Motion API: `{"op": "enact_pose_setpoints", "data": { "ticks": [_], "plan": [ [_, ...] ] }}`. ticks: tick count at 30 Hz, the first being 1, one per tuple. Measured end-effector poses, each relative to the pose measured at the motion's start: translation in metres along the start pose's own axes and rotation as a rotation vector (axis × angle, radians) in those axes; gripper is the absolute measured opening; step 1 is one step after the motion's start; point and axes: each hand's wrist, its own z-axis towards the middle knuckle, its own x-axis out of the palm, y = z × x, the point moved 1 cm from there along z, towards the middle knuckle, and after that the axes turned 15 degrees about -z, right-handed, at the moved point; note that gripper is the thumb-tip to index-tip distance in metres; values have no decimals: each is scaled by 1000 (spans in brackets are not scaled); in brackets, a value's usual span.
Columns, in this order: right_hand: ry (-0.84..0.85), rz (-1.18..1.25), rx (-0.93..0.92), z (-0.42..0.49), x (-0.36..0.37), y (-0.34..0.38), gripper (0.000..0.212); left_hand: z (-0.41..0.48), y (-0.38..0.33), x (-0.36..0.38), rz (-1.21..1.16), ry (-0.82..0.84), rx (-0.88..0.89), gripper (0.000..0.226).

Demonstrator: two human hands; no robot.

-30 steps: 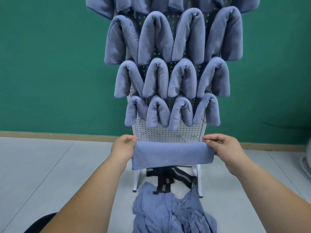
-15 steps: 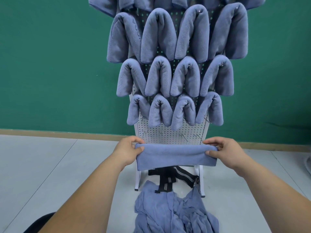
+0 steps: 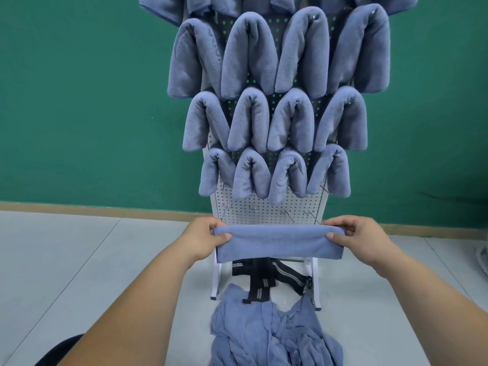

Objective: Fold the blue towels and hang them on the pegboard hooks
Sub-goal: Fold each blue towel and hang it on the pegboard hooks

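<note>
The left hand (image 3: 204, 240) and right hand (image 3: 361, 240) each pinch an end of the folded towel (image 3: 280, 245), stretched level before the bare bottom hooks (image 3: 309, 214) of the pegboard (image 3: 266, 204). It should drape by its middle over one free hook (ends kept even). Just above crowd the hung towels (image 3: 250, 120); a pile (image 3: 274, 336) and black straps (image 3: 266, 276) lie below.

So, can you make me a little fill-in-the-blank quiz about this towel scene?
1. The left hand and right hand each pinch one ____ of the folded towel.
2. The wall behind the pegboard is ____.
3. A heap of loose towels lies on the ____.
Missing words: end; green; floor.
</note>
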Motion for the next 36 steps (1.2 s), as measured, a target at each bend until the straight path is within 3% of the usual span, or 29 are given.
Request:
{"op": "enact_pose_setpoints", "data": {
  "ticks": [6,12,15,19,25,33,36],
  "plan": [
    [27,119,26,-1,-1,1,10,-1,-7,-1,-146,-51,-67,42],
    [79,404,127,-3,7,14,25,-1,-5,6,-264,-132,-102,38],
    [189,499,106,-5,2,18,39,-5,-3,8,-318,-126,-152,28],
    [188,432,130,-3,-5,12,37,-9,-2,5,-326,37,-126,24],
    [164,333,112,-9,-2,14,17,3,3,0,-184,-132,-41,17],
    [-28,122,114,-10,9,13,18,-2,1,11,22,-191,-75,39],
    [-60,105,144,-7,16,18,19,-5,-5,20,-33,-216,-87,38]
  ]
}}
